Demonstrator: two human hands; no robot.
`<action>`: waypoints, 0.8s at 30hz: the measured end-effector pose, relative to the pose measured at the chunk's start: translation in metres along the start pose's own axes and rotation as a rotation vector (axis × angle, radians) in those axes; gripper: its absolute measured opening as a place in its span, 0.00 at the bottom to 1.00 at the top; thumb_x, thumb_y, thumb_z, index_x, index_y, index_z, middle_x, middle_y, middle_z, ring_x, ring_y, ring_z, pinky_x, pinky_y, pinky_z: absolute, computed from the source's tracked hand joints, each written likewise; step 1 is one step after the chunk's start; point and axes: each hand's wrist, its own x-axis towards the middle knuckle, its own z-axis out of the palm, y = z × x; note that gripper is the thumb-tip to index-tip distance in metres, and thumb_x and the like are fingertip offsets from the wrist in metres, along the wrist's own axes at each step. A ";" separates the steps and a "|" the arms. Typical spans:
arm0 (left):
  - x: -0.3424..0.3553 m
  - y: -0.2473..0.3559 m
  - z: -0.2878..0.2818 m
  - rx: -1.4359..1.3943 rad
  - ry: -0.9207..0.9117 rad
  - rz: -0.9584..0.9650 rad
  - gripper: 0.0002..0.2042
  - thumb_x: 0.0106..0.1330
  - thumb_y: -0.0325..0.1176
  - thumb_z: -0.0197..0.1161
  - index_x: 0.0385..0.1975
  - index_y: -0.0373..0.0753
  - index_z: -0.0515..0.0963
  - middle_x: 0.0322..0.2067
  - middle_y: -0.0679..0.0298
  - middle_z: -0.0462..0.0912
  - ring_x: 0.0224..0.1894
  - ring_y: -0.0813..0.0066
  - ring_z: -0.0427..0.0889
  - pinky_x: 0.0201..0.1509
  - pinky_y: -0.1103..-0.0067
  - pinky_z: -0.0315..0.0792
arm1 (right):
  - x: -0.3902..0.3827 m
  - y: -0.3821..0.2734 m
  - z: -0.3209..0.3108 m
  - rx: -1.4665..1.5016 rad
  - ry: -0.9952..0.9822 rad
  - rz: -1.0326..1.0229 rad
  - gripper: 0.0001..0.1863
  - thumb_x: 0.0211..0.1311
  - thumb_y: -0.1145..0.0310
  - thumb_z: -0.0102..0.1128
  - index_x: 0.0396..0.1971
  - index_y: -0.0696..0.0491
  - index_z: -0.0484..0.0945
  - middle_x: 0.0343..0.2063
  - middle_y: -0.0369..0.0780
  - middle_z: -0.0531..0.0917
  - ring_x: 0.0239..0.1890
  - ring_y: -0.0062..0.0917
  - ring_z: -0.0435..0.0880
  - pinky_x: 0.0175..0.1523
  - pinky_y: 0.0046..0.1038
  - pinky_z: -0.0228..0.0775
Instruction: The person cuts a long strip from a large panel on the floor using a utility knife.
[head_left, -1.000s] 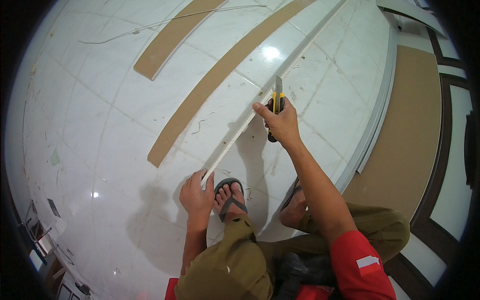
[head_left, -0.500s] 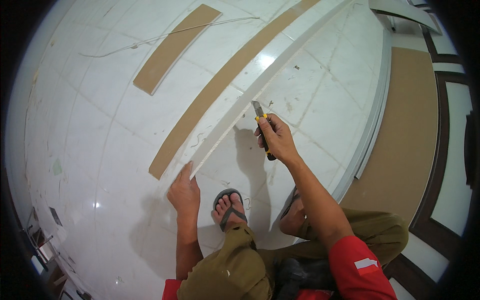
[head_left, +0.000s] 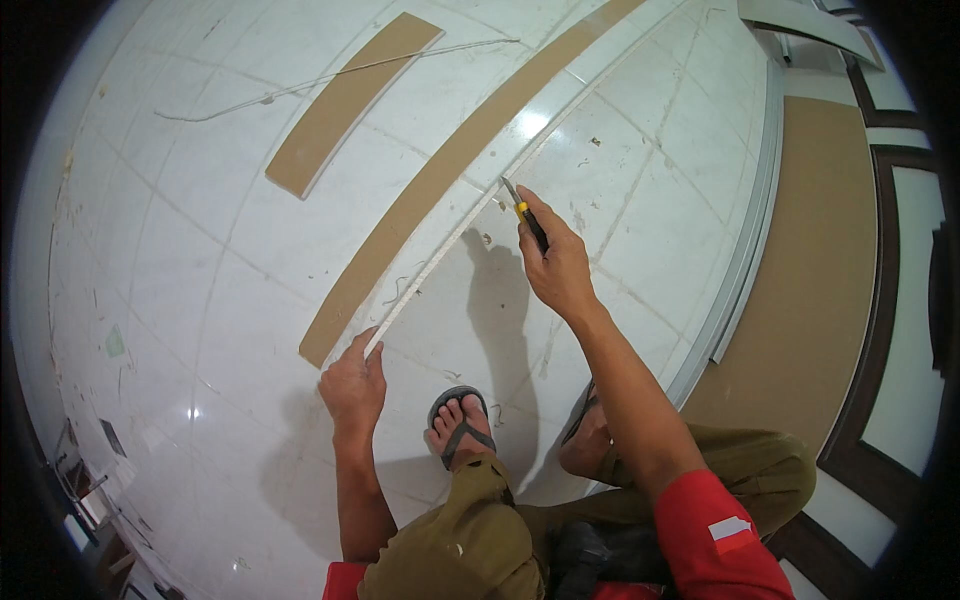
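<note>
**Knife Meets White Strip on Tiled Floor**

A person crouches on a glossy white tiled floor (head_left: 230, 300), working along a long, thin white strip (head_left: 440, 265) that lies flat and runs diagonally away from them. The right hand (head_left: 556, 265) has its fingers closed around a utility knife with a yellow-and-black handle (head_left: 528, 222), its blade tip set down at the strip's edge, well up its length. The grip sits low on the handle, apparently to keep the blade steady against the edge.

The left hand (head_left: 352, 385) presses down at the strip's near end, fingers extended and spread on the floor with the fingertips touching the strip; it grips nothing and seems placed there to pin the strip in place. Just beside the white strip, on its far side, lies a long brown board strip (head_left: 420, 205), parallel and seemingly touching it. A shorter brown board piece (head_left: 345, 105) rests well apart, farther up the floor, near a thin pale cord or sliver (head_left: 330, 78). Small curled shavings are scattered by the strip.

A foot in a dark sandal (head_left: 458, 425) is planted between the two arms, close to the left hand. At right, a large brown panel (head_left: 800, 260) with a pale edge trim lies on the floor.
</note>
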 end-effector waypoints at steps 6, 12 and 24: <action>0.004 -0.005 -0.004 -0.009 -0.052 -0.054 0.11 0.75 0.39 0.68 0.54 0.50 0.88 0.27 0.51 0.88 0.32 0.45 0.88 0.38 0.57 0.79 | -0.023 -0.022 0.007 -0.199 -0.261 -0.073 0.31 0.73 0.73 0.60 0.75 0.40 0.74 0.38 0.47 0.83 0.39 0.46 0.86 0.47 0.44 0.79; 0.005 0.005 -0.004 -0.034 -0.026 -0.048 0.12 0.75 0.38 0.68 0.54 0.50 0.88 0.28 0.51 0.89 0.33 0.47 0.90 0.39 0.59 0.81 | -0.008 -0.019 0.004 -0.172 -0.087 -0.015 0.32 0.73 0.73 0.58 0.76 0.39 0.72 0.38 0.48 0.82 0.39 0.46 0.85 0.47 0.46 0.79; -0.002 -0.003 0.006 -0.121 0.044 0.003 0.12 0.75 0.38 0.68 0.55 0.54 0.88 0.31 0.51 0.89 0.33 0.44 0.88 0.38 0.57 0.79 | -0.031 -0.027 0.025 -0.058 -0.198 -0.053 0.37 0.72 0.75 0.59 0.79 0.38 0.68 0.35 0.48 0.81 0.37 0.44 0.84 0.47 0.43 0.78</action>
